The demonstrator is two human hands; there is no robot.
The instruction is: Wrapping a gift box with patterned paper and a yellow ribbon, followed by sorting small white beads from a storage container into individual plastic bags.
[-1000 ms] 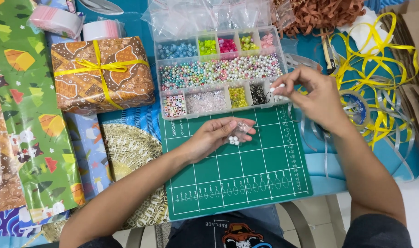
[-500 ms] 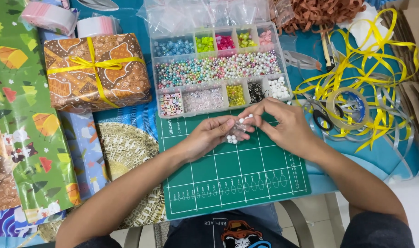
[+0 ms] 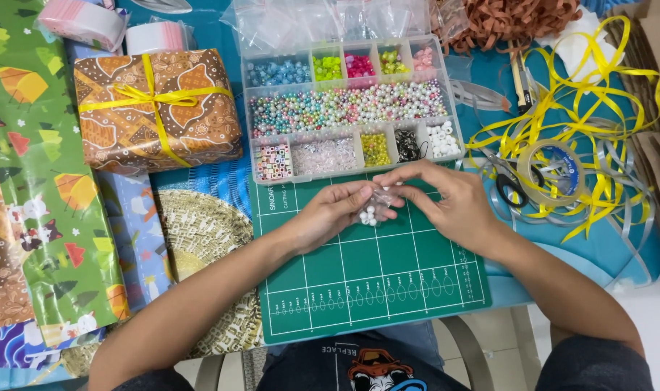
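White beads (image 3: 369, 214), small, round and pearly, are sitting in a little cluster at the fingertips of both hands, just above the green cutting mat (image 3: 373, 289) with its pale printed grid. The left hand (image 3: 331, 219) is cupping under them with fingers curled, and the right hand (image 3: 446, 203) is pinching in from the other side; something thin and clear seems to be lying between the fingertips, but it is too small and glossy to make out, and I cannot tell which hand is actually gripping the beads. Just beyond the hands, a clear plastic bead box (image 3: 348, 108) is lying open, its compartments holding blue, green, pink, yellow, black and white beads, with a long middle row of mixed pastel pearls. To its left a gift box (image 3: 156, 108) in brown patterned paper is sitting tied with shiny yellow ribbon. A tangle of yellow and silver ribbon (image 3: 598, 145) is sprawling at the right, partly covering scissors (image 3: 511, 185) and a tape roll (image 3: 554, 170). Glossy green wrapping paper (image 3: 48, 181) is running off the left edge of the counter.
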